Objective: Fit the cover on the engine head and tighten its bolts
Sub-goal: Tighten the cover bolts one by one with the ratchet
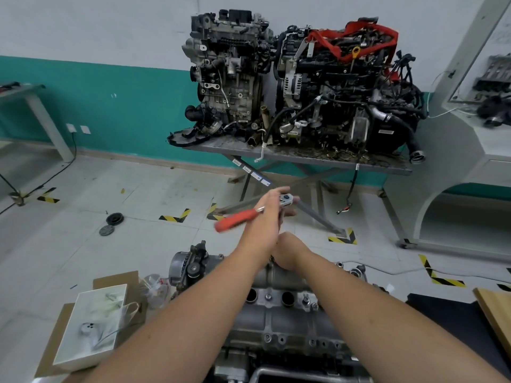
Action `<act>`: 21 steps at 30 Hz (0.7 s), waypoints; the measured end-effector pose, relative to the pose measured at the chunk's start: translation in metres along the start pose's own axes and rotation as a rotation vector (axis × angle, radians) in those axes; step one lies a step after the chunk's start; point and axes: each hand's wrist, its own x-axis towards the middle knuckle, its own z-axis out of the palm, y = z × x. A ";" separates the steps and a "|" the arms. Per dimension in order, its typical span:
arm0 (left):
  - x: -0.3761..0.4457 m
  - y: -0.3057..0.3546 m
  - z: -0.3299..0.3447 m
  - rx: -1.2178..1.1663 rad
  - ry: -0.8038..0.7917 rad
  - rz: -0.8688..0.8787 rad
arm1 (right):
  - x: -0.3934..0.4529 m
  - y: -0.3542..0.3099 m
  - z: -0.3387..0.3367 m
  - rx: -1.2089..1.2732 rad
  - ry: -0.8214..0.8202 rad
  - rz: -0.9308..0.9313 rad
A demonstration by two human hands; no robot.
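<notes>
1. While our left hand (269, 210) grips the red-handled ratchet (250, 214), raised above the cover (279, 305) on the engine head (276, 341).
2. Our right hand (287, 252) rests on the cover's far edge; its fingers are hidden.

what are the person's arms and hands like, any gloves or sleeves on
Both forearms are bare right up to the bottom edge of the picture, with no sleeves in view. The left hand and right hand wear no gloves. No watch or wristband shows on either wrist.
</notes>
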 end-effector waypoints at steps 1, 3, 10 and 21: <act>0.002 0.000 0.000 -0.082 0.055 -0.048 | 0.000 0.003 -0.001 0.023 -0.015 0.007; 0.009 0.000 -0.004 -0.239 0.150 -0.150 | 0.000 0.006 -0.005 0.103 -0.057 0.020; 0.034 0.030 -0.020 0.058 -0.075 -0.361 | -0.016 -0.018 -0.059 1.260 -0.119 0.058; 0.025 -0.006 -0.024 0.381 0.091 -0.043 | -0.027 -0.046 -0.058 1.478 -0.066 -0.084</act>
